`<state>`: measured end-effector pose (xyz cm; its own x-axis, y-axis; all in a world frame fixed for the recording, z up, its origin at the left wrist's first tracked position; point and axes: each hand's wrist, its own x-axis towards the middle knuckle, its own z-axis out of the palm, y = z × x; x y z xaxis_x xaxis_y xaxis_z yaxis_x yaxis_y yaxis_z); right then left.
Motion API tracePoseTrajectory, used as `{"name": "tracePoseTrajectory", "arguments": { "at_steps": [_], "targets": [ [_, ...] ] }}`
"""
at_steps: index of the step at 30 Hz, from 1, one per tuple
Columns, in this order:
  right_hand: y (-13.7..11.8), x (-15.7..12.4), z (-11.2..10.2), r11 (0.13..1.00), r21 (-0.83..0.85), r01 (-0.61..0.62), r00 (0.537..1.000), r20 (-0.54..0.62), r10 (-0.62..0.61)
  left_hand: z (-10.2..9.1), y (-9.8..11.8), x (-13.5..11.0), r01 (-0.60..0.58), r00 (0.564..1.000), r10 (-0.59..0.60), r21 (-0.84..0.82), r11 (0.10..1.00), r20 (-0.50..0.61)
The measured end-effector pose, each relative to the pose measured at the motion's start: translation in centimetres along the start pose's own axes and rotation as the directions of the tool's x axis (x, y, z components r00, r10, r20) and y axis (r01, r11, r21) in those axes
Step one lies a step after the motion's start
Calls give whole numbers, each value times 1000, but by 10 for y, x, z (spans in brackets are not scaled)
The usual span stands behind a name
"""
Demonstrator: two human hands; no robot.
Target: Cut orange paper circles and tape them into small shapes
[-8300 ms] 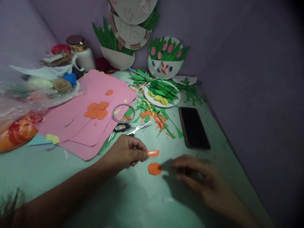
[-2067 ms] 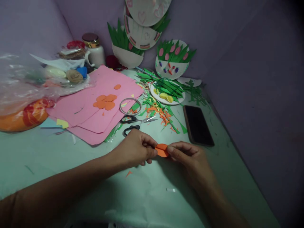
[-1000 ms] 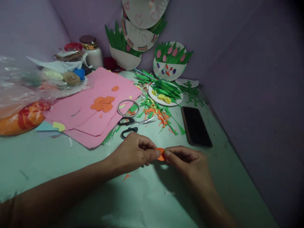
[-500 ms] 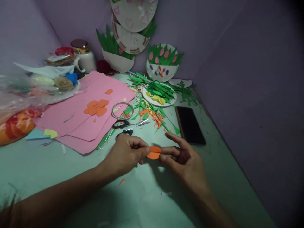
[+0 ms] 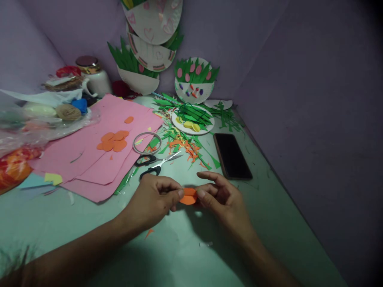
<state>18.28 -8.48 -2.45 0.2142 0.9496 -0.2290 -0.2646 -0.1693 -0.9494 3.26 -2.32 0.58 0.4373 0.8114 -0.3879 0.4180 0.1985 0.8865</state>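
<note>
Between my hands is a small orange paper oval with a crease running across it lengthwise. My left hand pinches its left end between thumb and fingers. At the right end, the thumb and fingertips of my right hand press on the paper, and its index finger is raised. Black-handled scissors lie with blades apart just beyond my left hand. Several more orange paper ovals rest on pink paper sheets at the left.
A roll of tape overlaps the pink sheets. Green and orange scraps lie before a white plate with green strips and yellow pieces. A phone lies right. Plastic bags are left; decorated paper plates lean on the wall.
My right hand's thumb and fingers have closed in on the oval's right end, and its raised finger is lower. The whole view has shifted slightly.
</note>
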Motion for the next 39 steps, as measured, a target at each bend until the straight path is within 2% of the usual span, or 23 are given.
{"name": "tracePoseTrajectory", "arguments": {
  "at_steps": [13,20,24,27,32,39],
  "targets": [
    [-6,1,4,999,-11,-37,998,-51,37,0,4,-1,51,998,-50,-34,998,29],
    [-1,1,2,999,-32,13,995,-94,-16,-3,-3,2,2,998,3,-75,997,62],
    [-2,1,2,999,-38,3,992,-127,-7,-4,-7,4,-1,997,13,-156,988,72],
    [-5,1,3,999,-32,-11,990,-138,7,-3,-5,3,6,997,4,-143,990,72],
    [-6,-1,4,1000,-25,-4,993,-122,1,-1,3,1,76,997,-74,-47,996,32],
    [-4,-3,5,999,-44,16,998,-67,-18,-1,0,1,54,998,-53,-95,994,17]
  ]
}}
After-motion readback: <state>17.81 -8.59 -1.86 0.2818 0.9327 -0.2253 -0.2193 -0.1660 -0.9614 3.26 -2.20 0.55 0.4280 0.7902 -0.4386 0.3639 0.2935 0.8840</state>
